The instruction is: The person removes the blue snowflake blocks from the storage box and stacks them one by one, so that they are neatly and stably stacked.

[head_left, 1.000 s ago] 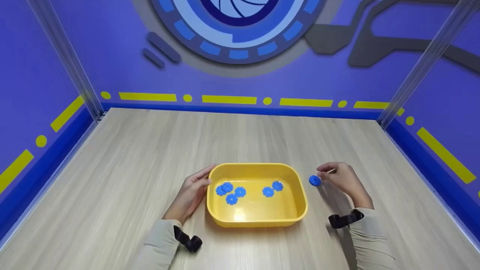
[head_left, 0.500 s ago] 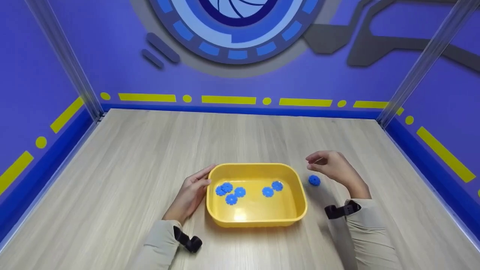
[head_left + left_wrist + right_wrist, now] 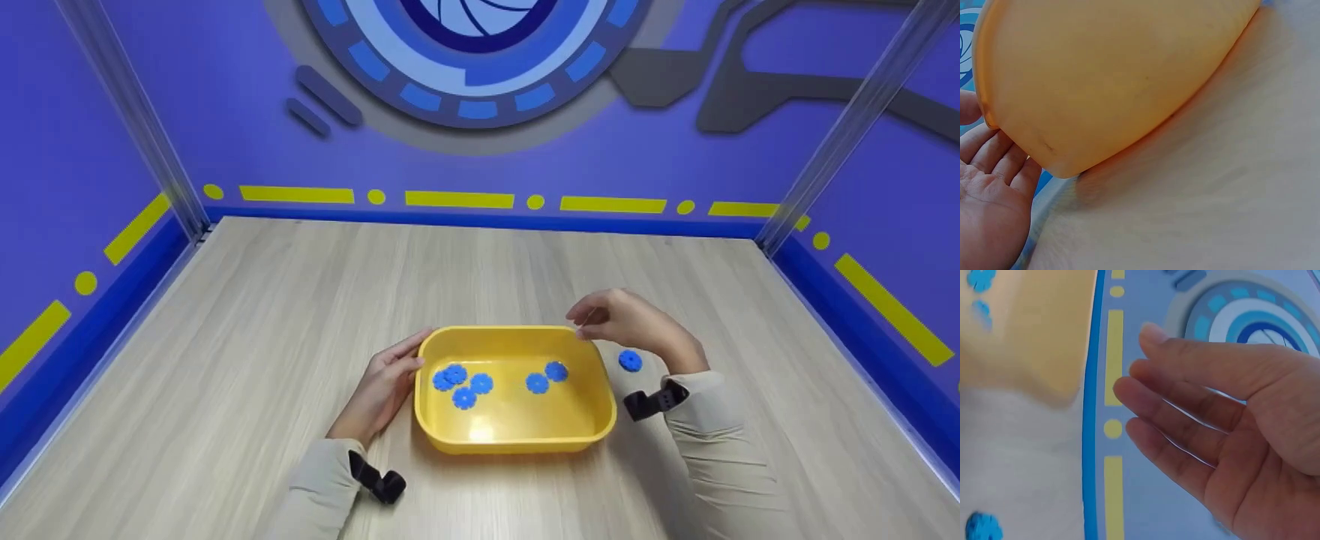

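Note:
A yellow plastic bin [image 3: 517, 444] stands on the table, with several small blue notched discs [image 3: 464, 397] lying flat inside it. Four-sided and rounded at its corners, it is gripped at its left end by my left hand [image 3: 381, 386]. In the left wrist view that thumb [image 3: 968, 107] lies at the rim while the fingers [image 3: 1002, 154] go behind the wall. My right hand [image 3: 630, 322] hovers by the bin's back right corner. Its fingers are loosely bent, and nothing shows between them in the right wrist view. Another blue disc [image 3: 630, 361] lies on the table right of the bin.
The pale wood table [image 3: 300, 300] is enclosed by blue printed walls [image 3: 480, 169] at the back and both sides. Clear upright posts [image 3: 840, 135] stand at the back corners. Each wrist wears a black camera band [image 3: 657, 401].
My right hand has moved away from the disc on the table, up and left to the bin's back right corner. The left hand, the bin and the discs keep their places.

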`<state>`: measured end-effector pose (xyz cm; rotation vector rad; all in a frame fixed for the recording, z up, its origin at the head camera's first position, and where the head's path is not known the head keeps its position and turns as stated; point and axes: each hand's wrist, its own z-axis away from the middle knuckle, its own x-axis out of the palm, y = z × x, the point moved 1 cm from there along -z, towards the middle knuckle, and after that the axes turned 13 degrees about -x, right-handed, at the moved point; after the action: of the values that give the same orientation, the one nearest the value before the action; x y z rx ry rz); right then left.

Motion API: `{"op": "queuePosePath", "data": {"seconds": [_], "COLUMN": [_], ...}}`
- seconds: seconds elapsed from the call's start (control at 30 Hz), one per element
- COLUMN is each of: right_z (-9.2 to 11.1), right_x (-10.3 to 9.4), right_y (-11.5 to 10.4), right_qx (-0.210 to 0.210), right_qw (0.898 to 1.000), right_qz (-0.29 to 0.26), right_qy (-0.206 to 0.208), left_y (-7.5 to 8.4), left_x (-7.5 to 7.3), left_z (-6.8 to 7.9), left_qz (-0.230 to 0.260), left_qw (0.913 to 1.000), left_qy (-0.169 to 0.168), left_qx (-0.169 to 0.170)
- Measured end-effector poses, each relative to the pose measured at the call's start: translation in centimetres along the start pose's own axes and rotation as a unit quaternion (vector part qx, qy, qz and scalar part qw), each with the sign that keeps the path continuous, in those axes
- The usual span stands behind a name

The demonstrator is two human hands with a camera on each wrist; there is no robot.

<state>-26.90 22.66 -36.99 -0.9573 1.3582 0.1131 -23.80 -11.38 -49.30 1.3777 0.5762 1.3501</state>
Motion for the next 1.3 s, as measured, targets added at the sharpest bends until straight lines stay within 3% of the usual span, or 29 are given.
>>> {"op": "queuePosePath", "data": {"seconds": [0.47,0.63,0.93,1.2,1.3], "right_z": [-4.3,-5.3,-6.9,-7.8,-8.0], "right_x": [3.1,4.7,7.2,8.7,9.1], "right_y": [-3.2,-3.7,-4.5,-4.9,-5.1], "right_qx": [-0.044,-0.035,-0.004,-0.034,-0.018], "right_qw": [0.993,0.989,0.982,0.977,0.976], "right_qz": [-0.005,-0.010,0.006,0.014,0.021], "right_qy": [-0.113,-0.144,-0.187,-0.210,-0.215], "left_y": [0.0,0.0,0.0,0.0,0.0], "left_x": [0.0,0.1,0.0,0.0,0.0], "left_z": [0.0,0.0,0.0,-0.1,0.0], "left_qz": [0.003,0.006,0.002,0.004,0.005], "left_qw": [1.0000,1.0000,1.0000,1.0000,1.0000], "left_qy": [-0.003,-0.003,-0.004,-0.008,-0.005], "left_qx": [0.004,0.004,0.001,0.002,0.002]}}
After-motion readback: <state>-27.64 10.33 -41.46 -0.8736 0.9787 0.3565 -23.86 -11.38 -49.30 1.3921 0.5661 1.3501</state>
